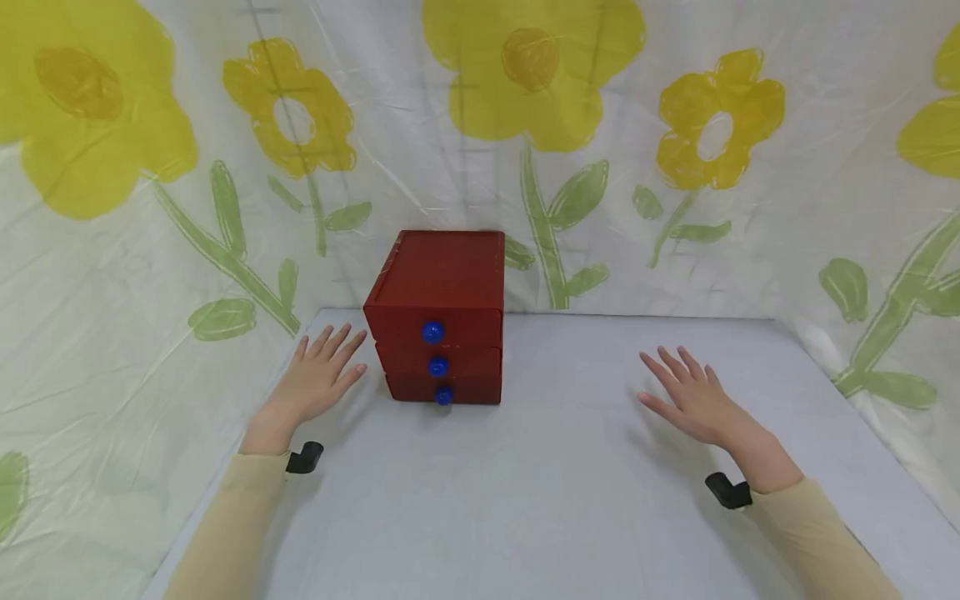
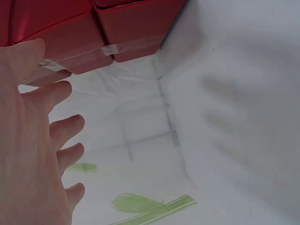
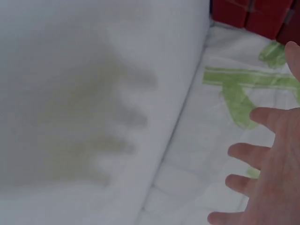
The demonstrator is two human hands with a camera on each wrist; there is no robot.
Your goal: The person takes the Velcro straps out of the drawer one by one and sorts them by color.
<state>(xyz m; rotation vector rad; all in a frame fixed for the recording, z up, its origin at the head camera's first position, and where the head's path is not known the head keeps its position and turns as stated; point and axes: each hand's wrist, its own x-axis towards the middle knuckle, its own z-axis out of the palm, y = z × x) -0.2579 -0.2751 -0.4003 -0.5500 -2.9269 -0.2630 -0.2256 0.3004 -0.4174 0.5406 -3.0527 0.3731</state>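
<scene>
A dark red cabinet (image 1: 450, 271) with three stacked drawers stands toward the back of the table, left of the middle. Each drawer front carries a round blue knob (image 1: 432, 332), and all three drawers are pushed in. Just left of the cabinet, my left hand (image 1: 315, 379) is held above the table with its fingers spread and nothing in it. In the left wrist view the cabinet's side (image 2: 84, 42) shows beyond the thumb. My right hand (image 1: 693, 400) hovers over the right part of the table, fingers spread, holding nothing, well away from the cabinet.
A pale table (image 1: 570, 483) spreads under both hands. Behind it and at both sides hangs a white curtain (image 1: 405, 108) printed with yellow flowers and green stems. Both wrists wear a small black camera mount (image 1: 305, 457) at the sleeve's end.
</scene>
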